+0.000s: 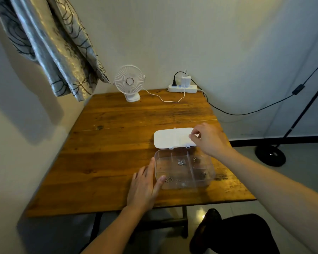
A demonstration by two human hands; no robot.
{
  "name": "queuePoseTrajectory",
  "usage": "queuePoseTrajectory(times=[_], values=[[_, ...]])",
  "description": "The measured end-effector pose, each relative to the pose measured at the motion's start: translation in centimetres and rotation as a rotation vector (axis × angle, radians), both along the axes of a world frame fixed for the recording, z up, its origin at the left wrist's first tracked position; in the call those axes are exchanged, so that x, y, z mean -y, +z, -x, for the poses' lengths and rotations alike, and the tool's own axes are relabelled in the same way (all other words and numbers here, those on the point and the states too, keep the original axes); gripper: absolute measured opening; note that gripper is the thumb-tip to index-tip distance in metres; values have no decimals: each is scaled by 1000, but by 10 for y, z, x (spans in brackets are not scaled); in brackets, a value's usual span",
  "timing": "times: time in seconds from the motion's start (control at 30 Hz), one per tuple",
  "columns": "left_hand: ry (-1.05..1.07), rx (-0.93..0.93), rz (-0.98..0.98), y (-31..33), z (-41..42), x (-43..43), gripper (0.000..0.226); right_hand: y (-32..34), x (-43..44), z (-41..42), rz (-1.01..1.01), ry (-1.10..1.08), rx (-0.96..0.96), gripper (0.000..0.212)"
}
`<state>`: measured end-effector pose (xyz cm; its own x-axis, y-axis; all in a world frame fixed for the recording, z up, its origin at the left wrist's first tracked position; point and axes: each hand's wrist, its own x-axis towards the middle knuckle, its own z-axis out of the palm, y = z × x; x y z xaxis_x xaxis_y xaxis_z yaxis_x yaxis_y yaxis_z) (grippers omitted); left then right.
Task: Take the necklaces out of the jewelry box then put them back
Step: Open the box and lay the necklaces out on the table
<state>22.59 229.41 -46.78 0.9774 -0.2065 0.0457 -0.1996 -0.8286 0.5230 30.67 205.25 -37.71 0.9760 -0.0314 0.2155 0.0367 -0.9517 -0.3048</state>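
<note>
Jewelry box (162,158) open on surface (108,143); necklaces (181,162) lie in compartments. Left hand (145,184) flat, bracing box. Right hand (209,138) pinched over lid (171,138), contents unclear. Removal apparently barely begun.

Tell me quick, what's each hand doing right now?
Left hand: open, straight fingers resting against the jewelry box.
Right hand: fingertips pinched over the lid; holding anything, cannot tell.

Home room: curtain (50,46), desk fan (129,82), wood table (108,153).
</note>
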Motion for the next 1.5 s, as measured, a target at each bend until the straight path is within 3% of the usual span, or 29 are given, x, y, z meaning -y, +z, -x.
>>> queuePoseTrajectory(times=[0.17, 0.33, 0.57, 0.9, 1.1, 1.17, 1.5], values=[[4, 24, 0, 0, 2, 0, 87, 3, -7, 54, 154, 223, -217, 16], [37, 25, -8, 4, 4, 3, 91, -16, -17, 63, 356, 289, -233, 30], [51, 38, -32, 3, 4, 4, 89, -21, -15, 60, 279, 324, -279, 33], [52, 42, -42, 1, 2, 3, 86, -23, -20, 55, 364, 327, -310, 29], [59, 45, -34, -1, 2, 3, 94, -23, -21, 57, 535, 280, -158, 24], [58, 49, -28, -2, 2, 3, 95, -25, -18, 55, 566, 247, -184, 26], [62, 57, -41, -3, 1, 4, 97, -20, -11, 50, 414, 335, -305, 10]])
